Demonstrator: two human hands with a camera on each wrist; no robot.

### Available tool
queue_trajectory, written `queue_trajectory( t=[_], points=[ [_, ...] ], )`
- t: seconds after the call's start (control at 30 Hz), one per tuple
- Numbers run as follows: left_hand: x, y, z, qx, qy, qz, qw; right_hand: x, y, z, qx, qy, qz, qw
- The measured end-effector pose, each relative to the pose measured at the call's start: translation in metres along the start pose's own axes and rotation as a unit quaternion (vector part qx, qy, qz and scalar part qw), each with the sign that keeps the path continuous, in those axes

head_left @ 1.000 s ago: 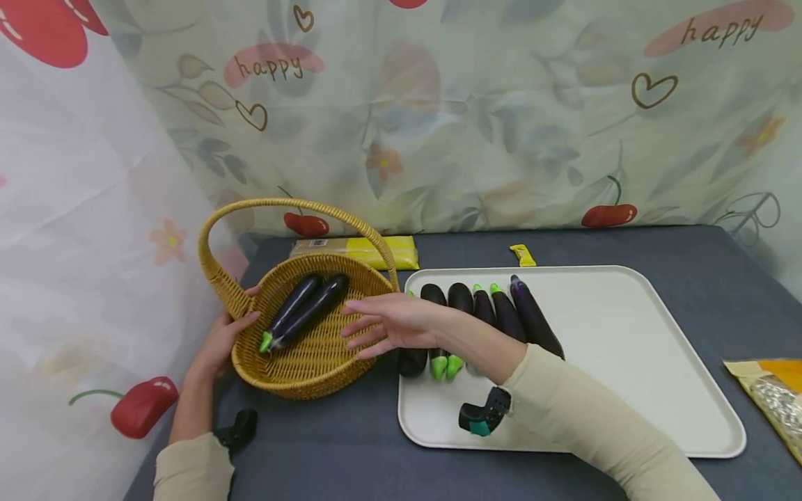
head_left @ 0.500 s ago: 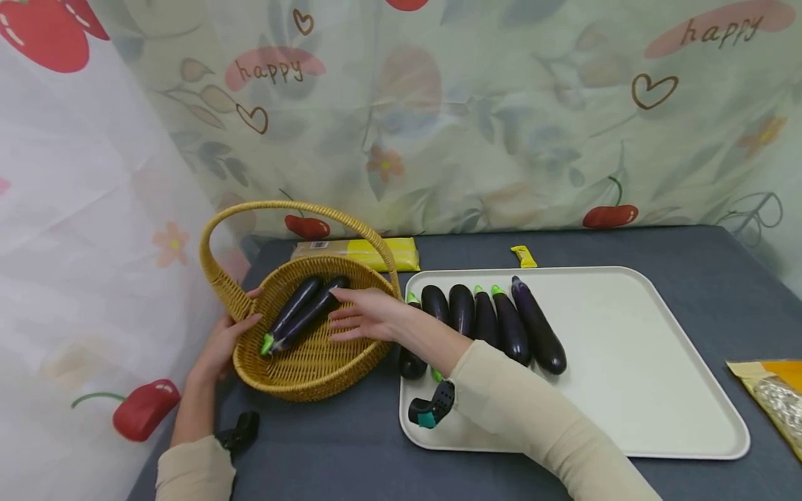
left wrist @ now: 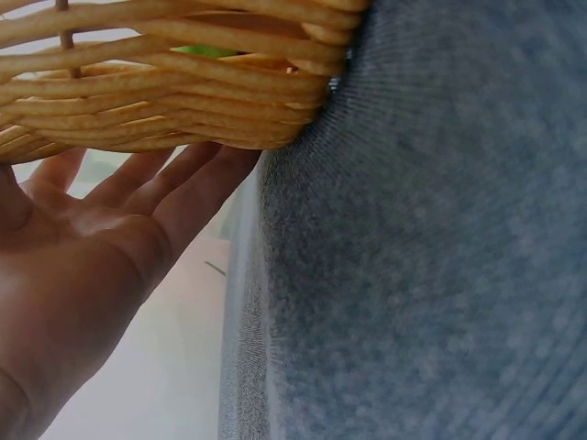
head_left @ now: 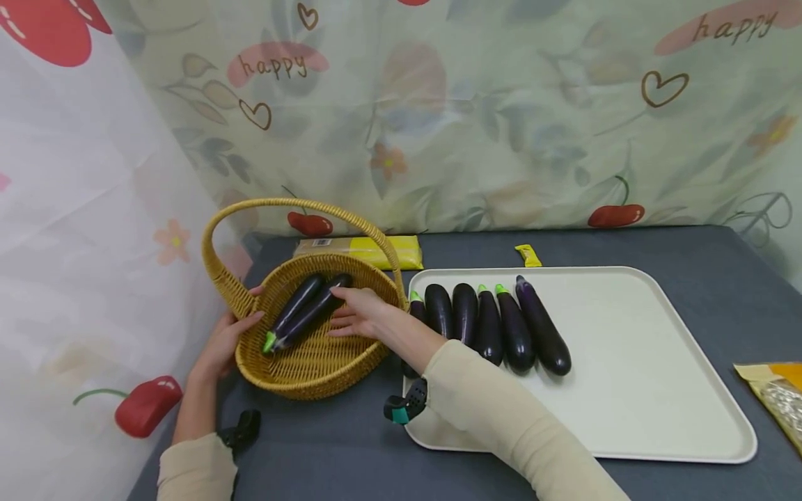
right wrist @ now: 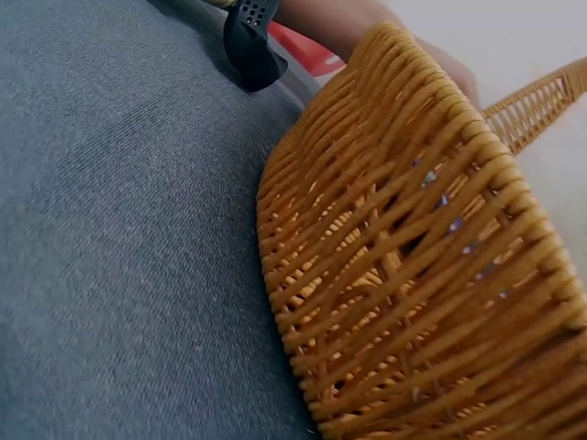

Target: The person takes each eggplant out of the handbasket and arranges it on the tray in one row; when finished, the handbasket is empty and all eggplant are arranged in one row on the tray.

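A round wicker basket point(head_left: 319, 387) with a tall arched handle stands tilted at the left of the table. My left hand point(head_left: 222, 342) holds its left side, thumb over the rim; in the left wrist view the fingers point(left wrist: 197, 188) reach along the outside of the weave. Two dark eggplants point(head_left: 313, 316) lie side by side in the basket. My right hand point(head_left: 362, 313) reaches over the right rim, fingers loosely extended, thumb by the upper end of the nearer eggplant; whether it touches cannot be told. The right wrist view shows mostly the basket's outer wall point(right wrist: 413, 247).
Right of the basket lies a white tray point(head_left: 658, 390) bearing a row of several eggplants point(head_left: 489, 327), partly behind my right forearm. A yellow packet point(head_left: 401, 252) sits behind the basket, a small yellow wrapper point(head_left: 528, 255) behind the tray, and another packet point(head_left: 780, 396) at the right edge.
My right hand has moved left, farther into the basket toward the nearer eggplant, uncovering more of the tray's row. The left hand and basket stay put.
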State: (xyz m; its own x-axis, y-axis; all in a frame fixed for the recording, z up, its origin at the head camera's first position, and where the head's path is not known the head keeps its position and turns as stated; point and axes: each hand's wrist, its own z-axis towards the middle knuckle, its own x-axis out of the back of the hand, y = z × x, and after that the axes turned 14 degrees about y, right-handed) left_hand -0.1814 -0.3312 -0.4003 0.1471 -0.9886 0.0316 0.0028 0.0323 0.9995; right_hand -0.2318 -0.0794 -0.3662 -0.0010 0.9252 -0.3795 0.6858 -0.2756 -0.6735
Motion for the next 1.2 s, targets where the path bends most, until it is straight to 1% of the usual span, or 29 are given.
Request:
queue_trajectory(
  t=[0.13, 0.33, 0.67, 0.87, 1.0, 1.2],
  points=[
    [0.000, 0.001, 0.000, 0.005, 0.001, -0.003, 1.0000, -0.004, 0.003, 0.004, 0.002, 0.006, -0.003, 1.000],
    [-0.001, 0.002, -0.002, 0.007, 0.007, -0.001, 1.0000, -0.013, 0.007, 0.008, -0.007, 0.010, 0.003, 1.000],
    [-0.001, 0.002, -0.001, 0.002, 0.008, 0.005, 1.0000, -0.022, 0.010, 0.010, -0.013, 0.047, 0.033, 0.998],
    [-0.001, 0.001, -0.001, -0.001, 0.005, 0.005, 1.0000, -0.025, 0.008, 0.011, -0.012, 0.042, 0.048, 0.998],
    [-0.001, 0.000, -0.001, -0.002, 0.003, 0.006, 1.0000, -0.028, 0.011, 0.015, -0.034, 0.045, 0.040, 0.998],
    [0.000, 0.000, 0.001, -0.004, 0.003, -0.005, 1.0000, -0.031, 0.011, 0.016, -0.057, 0.025, 0.021, 0.998]
  ],
)
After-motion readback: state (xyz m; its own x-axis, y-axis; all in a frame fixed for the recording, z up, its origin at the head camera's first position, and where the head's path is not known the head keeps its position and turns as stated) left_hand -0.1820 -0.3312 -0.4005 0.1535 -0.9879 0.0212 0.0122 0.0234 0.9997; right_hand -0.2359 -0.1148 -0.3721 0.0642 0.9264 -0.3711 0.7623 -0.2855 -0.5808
